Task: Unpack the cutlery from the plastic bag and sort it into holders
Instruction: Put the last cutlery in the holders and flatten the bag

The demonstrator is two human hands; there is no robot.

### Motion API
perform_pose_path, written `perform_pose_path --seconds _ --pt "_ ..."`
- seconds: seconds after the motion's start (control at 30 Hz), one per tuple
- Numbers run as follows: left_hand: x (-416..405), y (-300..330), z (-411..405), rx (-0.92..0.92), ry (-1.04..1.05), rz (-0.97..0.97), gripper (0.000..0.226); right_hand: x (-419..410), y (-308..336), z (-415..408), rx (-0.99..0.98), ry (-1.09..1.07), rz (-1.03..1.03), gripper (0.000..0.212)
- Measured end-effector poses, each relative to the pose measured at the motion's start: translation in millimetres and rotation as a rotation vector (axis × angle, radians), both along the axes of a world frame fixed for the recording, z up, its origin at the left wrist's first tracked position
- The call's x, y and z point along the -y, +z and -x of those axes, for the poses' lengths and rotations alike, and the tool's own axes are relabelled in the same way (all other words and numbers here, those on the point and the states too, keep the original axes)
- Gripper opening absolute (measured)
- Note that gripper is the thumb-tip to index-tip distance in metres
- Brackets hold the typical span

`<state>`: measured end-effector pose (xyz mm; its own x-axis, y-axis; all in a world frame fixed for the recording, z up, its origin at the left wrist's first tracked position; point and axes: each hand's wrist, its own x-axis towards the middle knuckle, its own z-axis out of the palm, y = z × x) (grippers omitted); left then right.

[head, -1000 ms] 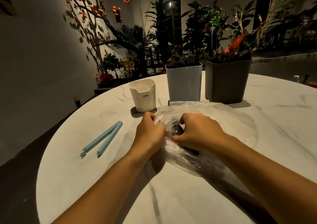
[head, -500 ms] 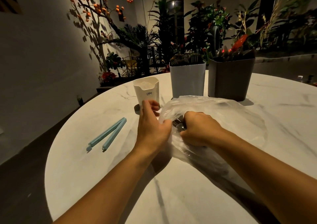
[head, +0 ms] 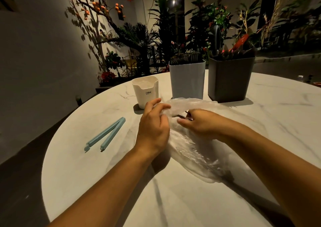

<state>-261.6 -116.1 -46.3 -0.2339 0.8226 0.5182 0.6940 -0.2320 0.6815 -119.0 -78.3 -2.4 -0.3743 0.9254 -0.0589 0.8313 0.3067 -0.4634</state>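
Clear bag [head: 191, 150]; cream holder [head: 145, 92]; blue clip [head: 106, 134]; white marbled table [head: 97, 179].

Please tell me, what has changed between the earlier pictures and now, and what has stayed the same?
The left hand has lifted the edge of the plastic bag, opening its mouth wider. The right hand has shifted from pressing on the bag to reaching into the opening, where dark cutlery shows. The blue clip, the cream holder and the two planters stayed in place on the table.
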Motion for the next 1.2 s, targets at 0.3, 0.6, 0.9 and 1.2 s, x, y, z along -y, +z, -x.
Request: perform_pose_path --seconds 0.3,0.6,0.9,1.2 --pt "-4 -2 8 0.090 -0.021 -0.031 0.056 8 6 -8 0.199 0.035 -0.039 0.015" --pt "0 2 -5 -0.119 -0.170 -0.189 0.080 6 16 -10 -0.133 -0.015 0.171 0.015" --pt "1 1 -2 -0.165 -0.024 0.207 0.086 18 36 -29 -0.372 0.031 0.483 0.020" --pt "-7 1 6 0.081 0.145 0.345 0.093 23 39 -37 -0.545 0.125 0.540 0.018"
